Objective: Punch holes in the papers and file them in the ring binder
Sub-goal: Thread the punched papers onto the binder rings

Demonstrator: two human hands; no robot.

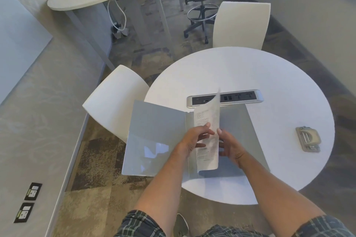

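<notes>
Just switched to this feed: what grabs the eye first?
Both hands, left hand and right hand, hold a printed sheet upright over the open ring binder at the round table's near edge. The hole punch sits apart on the right.

The binder (154, 140) lies open on the table (250, 75) under both hands, papers (208, 140) between them; the punch (308, 139) lies well right of the right hand (231, 146), the socket strip (240, 98) beyond the left hand (192, 140).

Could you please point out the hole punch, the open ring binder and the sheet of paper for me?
hole punch (308, 138): head view, middle of its top.
ring binder (154, 131): head view, bare left cover.
sheet of paper (209, 157): head view, lower printed half.
</notes>
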